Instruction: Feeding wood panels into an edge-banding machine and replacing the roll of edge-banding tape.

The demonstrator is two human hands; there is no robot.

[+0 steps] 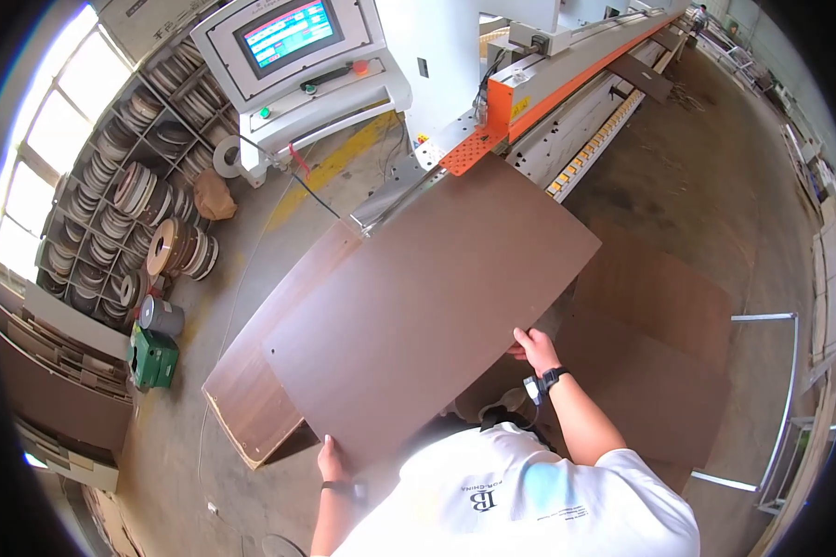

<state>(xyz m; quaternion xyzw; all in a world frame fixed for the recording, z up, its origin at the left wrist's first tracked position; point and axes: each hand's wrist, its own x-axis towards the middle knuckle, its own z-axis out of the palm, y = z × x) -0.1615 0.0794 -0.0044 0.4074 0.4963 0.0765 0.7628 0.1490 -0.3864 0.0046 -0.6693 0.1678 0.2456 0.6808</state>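
Observation:
A large flat brown panel (pixel 427 288) spans the middle of the view, with a small dark hole near its left corner. My left hand (pixel 333 459) grips its near left corner, thumb on top. Along the near edge, farther right, my right hand (pixel 534 351) holds the panel with the thumb above and the other fingers partly hidden. The panel's far corner reaches the orange end guard (pixel 478 144) of a long edge-banding machine (pixel 585 60). Beneath its left side is a wooden box-like support (pixel 251 399).
A control console (pixel 288 56) with a lit screen stands at the far left. Racks of edge-banding rolls (pixel 111 200) line the left wall, near a green container (pixel 153 357) and a grey bucket (pixel 162 316). Brown boards (pixel 646 371) lie low to my right, beside a white metal frame (pixel 780 408).

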